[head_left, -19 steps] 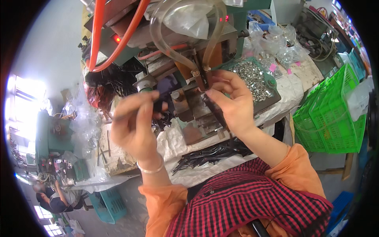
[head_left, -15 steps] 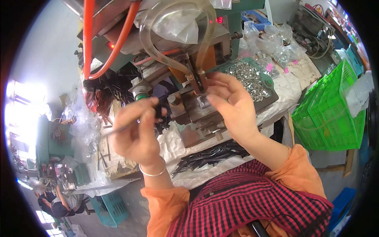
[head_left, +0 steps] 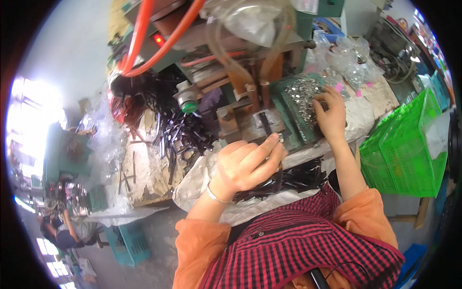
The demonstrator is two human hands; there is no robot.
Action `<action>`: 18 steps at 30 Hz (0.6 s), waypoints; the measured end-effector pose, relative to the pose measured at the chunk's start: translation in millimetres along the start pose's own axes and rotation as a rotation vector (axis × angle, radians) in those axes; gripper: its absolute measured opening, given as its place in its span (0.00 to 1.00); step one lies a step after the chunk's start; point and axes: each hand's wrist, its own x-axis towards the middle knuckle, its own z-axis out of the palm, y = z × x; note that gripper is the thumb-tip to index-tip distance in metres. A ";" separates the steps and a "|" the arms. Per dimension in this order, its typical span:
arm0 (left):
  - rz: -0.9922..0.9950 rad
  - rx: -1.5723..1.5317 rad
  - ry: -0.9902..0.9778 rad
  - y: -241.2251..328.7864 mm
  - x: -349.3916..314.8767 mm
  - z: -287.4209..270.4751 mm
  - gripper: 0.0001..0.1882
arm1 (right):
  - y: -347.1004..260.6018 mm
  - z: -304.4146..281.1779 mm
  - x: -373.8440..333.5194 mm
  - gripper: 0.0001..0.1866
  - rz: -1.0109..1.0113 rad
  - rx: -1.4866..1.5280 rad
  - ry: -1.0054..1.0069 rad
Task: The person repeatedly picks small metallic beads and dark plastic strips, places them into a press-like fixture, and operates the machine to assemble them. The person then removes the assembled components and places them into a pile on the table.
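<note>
My left hand [head_left: 251,166] pinches a thin black strip [head_left: 265,124] between thumb and forefinger, just in front of the press. The strip's far end lies over the metal die block [head_left: 274,119] under the press head. A tiny silvery bit [head_left: 281,138] shows at these fingertips. My right hand [head_left: 332,115] is at the right side of a green tray [head_left: 288,103] heaped with small shiny metal pieces [head_left: 304,96]. Its fingers are curled in at the pieces; whether one is between them is hidden.
Black strips [head_left: 180,137] lie heaped left of the press, and more [head_left: 293,179] along the table's front. Orange hoses [head_left: 166,62] and clear tubes hang over the press. Plastic bags [head_left: 353,65] lie at the back right; a green crate [head_left: 402,144] stands at the right. Another person sits far left.
My left hand has moved right and toward me, in front of the die. My right hand has left the die for the metal pieces. The view has shifted.
</note>
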 end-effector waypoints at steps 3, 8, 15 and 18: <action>-0.017 -0.025 0.001 0.5 0.9 -2.7 0.13 | 0.6 6.0 -4.5 0.10 0.005 -0.140 -0.072; -0.092 -0.072 0.039 8.5 -3.5 0.0 0.13 | -15.3 19.7 -5.6 0.12 -0.036 -0.313 -0.192; -0.371 -0.004 -0.040 51.6 -57.3 -67.8 0.15 | -10.3 5.4 -6.6 0.06 -0.154 -0.181 -0.069; -0.604 0.229 0.093 40.8 -75.2 -115.9 0.11 | -22.1 -5.3 -4.5 0.07 0.097 -0.126 -0.132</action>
